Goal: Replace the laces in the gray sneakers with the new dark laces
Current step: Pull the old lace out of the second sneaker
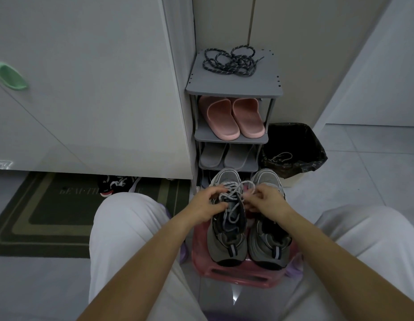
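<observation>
Two gray sneakers stand side by side on a pink stool (236, 274) between my knees. The left sneaker (227, 242) carries a loosened light gray lace (233, 193) over its tongue. My left hand (207, 205) grips that sneaker's left side near the eyelets. My right hand (266, 199) pinches a loop of the light lace at the shoe's right side. The right sneaker (268, 239) shows no lace; my right hand hides part of its top. The new dark laces (231, 62) lie in a tangle on top of the gray shoe rack (233, 88).
The rack holds pink slippers (233, 119) and gray slippers (224, 156) on lower shelves. A bin with a black bag (294, 149), right of the rack, holds a light lace. A white cabinet (85, 89) stands left, a dark mat (51, 214) and a black shoe (115, 185) below it.
</observation>
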`<action>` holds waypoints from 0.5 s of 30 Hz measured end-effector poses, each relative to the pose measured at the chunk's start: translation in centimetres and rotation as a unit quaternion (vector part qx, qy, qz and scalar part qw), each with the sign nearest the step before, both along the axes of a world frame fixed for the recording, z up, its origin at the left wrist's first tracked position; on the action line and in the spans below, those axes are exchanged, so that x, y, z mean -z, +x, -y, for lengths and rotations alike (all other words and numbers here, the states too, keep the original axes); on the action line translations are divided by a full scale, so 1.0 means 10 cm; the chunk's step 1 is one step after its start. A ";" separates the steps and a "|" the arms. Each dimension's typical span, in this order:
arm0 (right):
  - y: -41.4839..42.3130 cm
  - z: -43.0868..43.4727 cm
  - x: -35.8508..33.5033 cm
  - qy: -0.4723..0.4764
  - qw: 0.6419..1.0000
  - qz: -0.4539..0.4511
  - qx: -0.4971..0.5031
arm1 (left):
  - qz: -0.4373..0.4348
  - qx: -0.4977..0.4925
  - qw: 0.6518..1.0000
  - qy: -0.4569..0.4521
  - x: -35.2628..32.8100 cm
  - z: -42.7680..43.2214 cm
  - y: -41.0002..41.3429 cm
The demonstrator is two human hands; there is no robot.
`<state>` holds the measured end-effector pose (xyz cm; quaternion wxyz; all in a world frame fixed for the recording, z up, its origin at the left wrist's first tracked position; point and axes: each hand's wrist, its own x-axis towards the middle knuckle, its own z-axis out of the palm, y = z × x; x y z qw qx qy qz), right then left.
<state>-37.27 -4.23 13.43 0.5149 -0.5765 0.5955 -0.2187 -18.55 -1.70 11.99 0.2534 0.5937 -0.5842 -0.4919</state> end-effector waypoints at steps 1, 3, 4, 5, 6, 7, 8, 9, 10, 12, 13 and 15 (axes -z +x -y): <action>-0.01 -0.01 0.01 -0.014 0.999 -0.026 -0.019 | -0.001 0.000 1.000 0.001 0.00 0.00 0.00; -0.03 -0.01 0.03 -0.020 0.999 -0.039 -0.018 | 0.001 0.000 1.000 0.002 0.00 0.00 0.00; -0.02 -0.01 0.04 -0.009 1.000 -0.011 0.001 | 0.002 0.000 1.000 0.001 -0.01 0.00 -0.01; -0.02 -0.01 0.05 0.009 0.999 0.022 0.026 | 0.003 0.000 1.000 0.001 -0.01 0.00 -0.01; -0.02 0.00 0.06 0.022 0.997 0.051 0.049 | 0.004 0.000 1.000 0.001 -0.01 0.00 -0.01; -0.02 0.00 0.06 0.024 0.996 0.059 0.060 | 0.005 0.000 1.000 0.000 -0.01 0.00 -0.01; -0.01 0.00 0.07 0.023 0.996 0.058 0.056 | 0.007 -0.001 1.000 -0.001 -0.02 -0.01 -0.01; -0.02 0.00 0.07 0.015 0.998 0.042 0.043 | 0.007 -0.002 1.000 -0.002 -0.02 -0.01 -0.01; -0.03 -0.01 0.07 0.002 1.000 0.018 0.020 | 0.007 -0.002 1.000 -0.004 -0.01 -0.01 -0.01; -0.04 -0.01 0.06 -0.010 1.000 -0.015 -0.008 | 0.009 -0.002 1.000 -0.003 -0.01 0.00 -0.01; -0.05 -0.01 0.07 -0.005 1.000 -0.008 -0.005 | 0.009 -0.002 1.000 -0.001 -0.01 0.00 -0.01; -0.04 0.00 0.08 0.018 0.999 0.035 0.033 | 0.007 -0.002 1.000 0.003 -0.01 -0.01 -0.01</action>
